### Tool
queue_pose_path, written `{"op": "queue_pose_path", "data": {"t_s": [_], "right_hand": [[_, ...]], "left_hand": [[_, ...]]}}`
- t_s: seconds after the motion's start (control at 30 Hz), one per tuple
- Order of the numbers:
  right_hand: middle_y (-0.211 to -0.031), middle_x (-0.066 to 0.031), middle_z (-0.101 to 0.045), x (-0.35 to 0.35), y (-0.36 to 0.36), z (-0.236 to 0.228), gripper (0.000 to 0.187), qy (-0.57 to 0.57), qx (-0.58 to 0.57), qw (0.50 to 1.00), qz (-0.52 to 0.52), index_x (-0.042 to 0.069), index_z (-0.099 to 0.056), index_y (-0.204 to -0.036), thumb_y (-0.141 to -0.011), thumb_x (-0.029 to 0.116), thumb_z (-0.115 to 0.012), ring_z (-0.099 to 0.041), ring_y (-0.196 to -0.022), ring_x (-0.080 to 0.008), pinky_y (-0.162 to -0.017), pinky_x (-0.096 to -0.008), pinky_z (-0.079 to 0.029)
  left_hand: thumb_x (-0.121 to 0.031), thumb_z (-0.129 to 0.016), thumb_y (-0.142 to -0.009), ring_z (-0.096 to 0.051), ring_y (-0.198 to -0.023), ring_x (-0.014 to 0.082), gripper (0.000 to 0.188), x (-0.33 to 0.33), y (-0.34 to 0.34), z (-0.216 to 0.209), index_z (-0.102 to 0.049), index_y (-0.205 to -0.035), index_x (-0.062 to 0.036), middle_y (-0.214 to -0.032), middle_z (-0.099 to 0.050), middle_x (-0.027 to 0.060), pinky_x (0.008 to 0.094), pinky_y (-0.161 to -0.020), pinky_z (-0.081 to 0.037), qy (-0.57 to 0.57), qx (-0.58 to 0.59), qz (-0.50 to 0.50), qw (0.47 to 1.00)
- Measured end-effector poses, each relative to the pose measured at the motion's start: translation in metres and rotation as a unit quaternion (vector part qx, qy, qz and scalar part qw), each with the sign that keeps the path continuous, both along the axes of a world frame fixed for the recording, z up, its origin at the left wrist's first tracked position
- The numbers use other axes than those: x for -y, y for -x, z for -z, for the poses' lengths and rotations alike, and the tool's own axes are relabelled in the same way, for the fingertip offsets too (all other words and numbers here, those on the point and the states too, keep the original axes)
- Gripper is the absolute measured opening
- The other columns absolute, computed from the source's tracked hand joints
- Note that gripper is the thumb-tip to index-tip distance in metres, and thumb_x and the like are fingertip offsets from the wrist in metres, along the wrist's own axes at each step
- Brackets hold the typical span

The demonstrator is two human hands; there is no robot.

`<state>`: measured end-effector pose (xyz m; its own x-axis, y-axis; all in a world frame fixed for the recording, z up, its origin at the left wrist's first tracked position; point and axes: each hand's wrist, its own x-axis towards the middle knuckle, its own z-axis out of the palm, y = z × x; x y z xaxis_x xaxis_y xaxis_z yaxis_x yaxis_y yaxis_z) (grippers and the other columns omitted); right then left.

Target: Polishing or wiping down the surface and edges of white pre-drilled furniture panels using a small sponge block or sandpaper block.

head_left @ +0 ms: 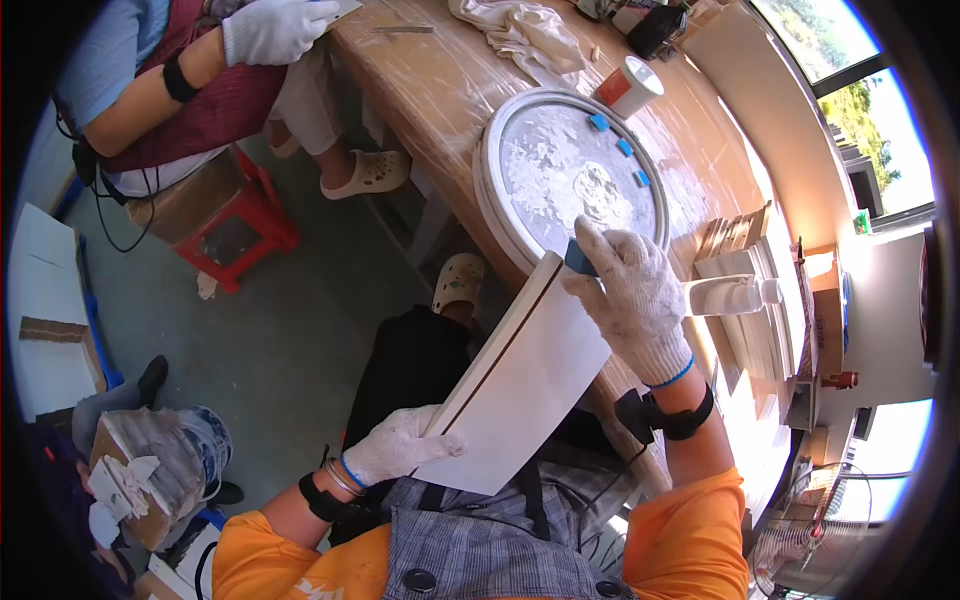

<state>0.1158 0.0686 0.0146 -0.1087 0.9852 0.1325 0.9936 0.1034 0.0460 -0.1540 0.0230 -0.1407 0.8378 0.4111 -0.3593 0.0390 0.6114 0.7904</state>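
A white rectangular panel [535,385] with a dark groove along its long edge lies tilted over my lap. My left hand [400,446], in a white knit glove, grips its lower left corner, thumb on the face. My right hand [632,285], gloved too, pinches a small blue block [578,257] against the panel's upper end. Just beyond is a round grey tray [530,170] with a raised rim, smeared with white paste. A mound of white paste [600,190] sits on it, and small blue pieces [625,148] line its right side.
The wooden table [420,100] carries a white-and-red tub [630,88], crumpled cloth [525,35], dark bottle [657,32], clear bottle [735,295] and stacked white panels [765,285]. Another gloved person [180,100] sits at upper left by a red stool [240,225]. A fan [815,530] stands lower right.
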Motion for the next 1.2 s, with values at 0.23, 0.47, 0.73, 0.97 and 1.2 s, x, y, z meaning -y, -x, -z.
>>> {"op": "queue_pose_path", "data": {"t_s": [0.23,0.47,0.73,0.97,1.2], "right_hand": [[-0.096,-0.0113,-0.058,0.000,-0.001,-0.002,0.052,-0.015,0.017,0.999,0.029,0.011,-0.053,-0.125,-0.077,0.027,-0.069,-0.057,-0.093,-0.0292,-0.078,-0.0402,-0.048],[-0.097,-0.0140,-0.060,0.004,-0.046,0.023,0.049,-0.133,-0.157,0.975,0.081,0.008,-0.057,-0.122,-0.076,0.016,-0.073,-0.059,-0.091,-0.0290,-0.078,-0.0376,-0.049],[-0.105,-0.0160,-0.058,0.023,-0.072,0.061,0.051,-0.158,-0.092,0.978,0.096,0.006,-0.055,-0.123,-0.076,0.013,-0.072,-0.055,-0.097,-0.0333,-0.083,-0.0414,-0.046],[-0.116,-0.0175,-0.057,0.039,-0.071,0.056,0.046,-0.139,-0.003,0.990,0.039,0.004,-0.054,-0.124,-0.086,0.029,-0.061,-0.052,-0.108,-0.0362,-0.091,-0.0444,-0.043],[-0.129,-0.0278,-0.047,0.057,-0.075,0.046,0.044,-0.125,-0.117,0.981,0.087,0.010,-0.053,-0.128,-0.089,0.031,-0.056,-0.045,-0.119,-0.0434,-0.098,-0.0475,-0.038]], "left_hand": [[-0.018,-0.068,-0.086,-0.058,-0.088,0.0089,0.038,-0.001,0.000,-0.002,-0.058,-0.117,0.0000,-0.099,-0.065,0.0045,0.0239,-0.082,-0.047,0.004,-0.001,0.000,1.000],[-0.018,-0.068,-0.086,-0.059,-0.089,0.0090,0.037,0.000,0.001,-0.002,-0.059,-0.116,0.0009,-0.099,-0.065,0.0051,0.0237,-0.082,-0.047,0.014,-0.011,0.000,1.000],[-0.018,-0.068,-0.086,-0.059,-0.089,0.0087,0.035,-0.001,0.000,-0.002,-0.059,-0.114,0.0013,-0.100,-0.065,0.0048,0.0242,-0.082,-0.048,0.001,-0.011,0.005,1.000],[-0.016,-0.069,-0.084,-0.060,-0.088,0.0092,0.033,0.002,-0.002,-0.005,-0.059,-0.110,0.0019,-0.098,-0.065,0.0043,0.0262,-0.080,-0.050,-0.004,-0.017,-0.028,0.999],[-0.013,-0.066,-0.086,-0.061,-0.090,0.0101,0.033,0.011,-0.007,-0.003,-0.057,-0.114,0.0028,-0.101,-0.065,0.0053,0.0264,-0.083,-0.050,0.014,-0.004,-0.064,0.998]]}}
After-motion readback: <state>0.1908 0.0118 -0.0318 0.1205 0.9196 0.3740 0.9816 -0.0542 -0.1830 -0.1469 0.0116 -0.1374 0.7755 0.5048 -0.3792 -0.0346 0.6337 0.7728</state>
